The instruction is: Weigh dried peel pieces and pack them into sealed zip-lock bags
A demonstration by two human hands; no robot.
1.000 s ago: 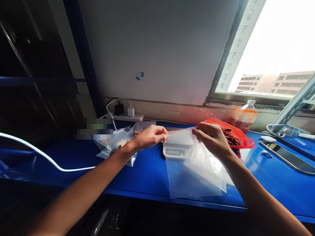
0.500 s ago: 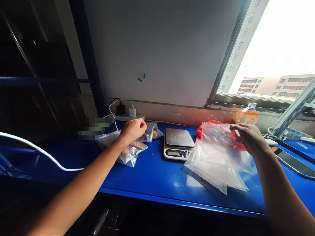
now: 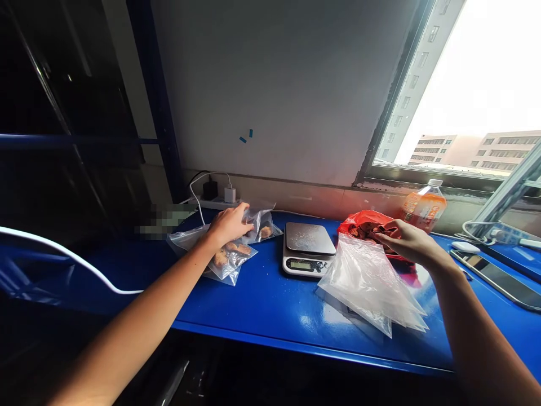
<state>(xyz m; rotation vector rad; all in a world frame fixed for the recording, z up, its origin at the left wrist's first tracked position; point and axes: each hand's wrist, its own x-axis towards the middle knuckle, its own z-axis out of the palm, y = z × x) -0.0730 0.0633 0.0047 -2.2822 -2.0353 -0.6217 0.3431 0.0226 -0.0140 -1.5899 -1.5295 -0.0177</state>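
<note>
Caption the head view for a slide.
Left hand at clear bags, right hand at a red bag of dark pieces, digital scale between them.

Bottle (image 3: 425, 210), orange-labelled, white-capped, stands below window (image 3: 482, 73). Phone (image 3: 499, 280), dark-screened, lies flat; small white case (image 3: 465, 247) sits beside it. Power strip (image 3: 215, 204) carries black adapter (image 3: 210, 190) and white charger (image 3: 230, 194). Wall (image 3: 287, 73) bears two blue strips (image 3: 251, 133). White cable (image 3: 76, 257), left.

We see a glossy blue table (image 3: 270, 316), a red bag (image 3: 351, 221) with dark brown pieces (image 3: 367, 230), milky clear bags (image 3: 367, 276), tan-brown pieces (image 3: 220, 258), a white scale (image 3: 310, 257) with a silver plate (image 3: 310, 238), an orange-labelled bottle (image 3: 426, 207), and two blue strips (image 3: 251, 133) on our grey wall (image 3: 296, 101).
</note>
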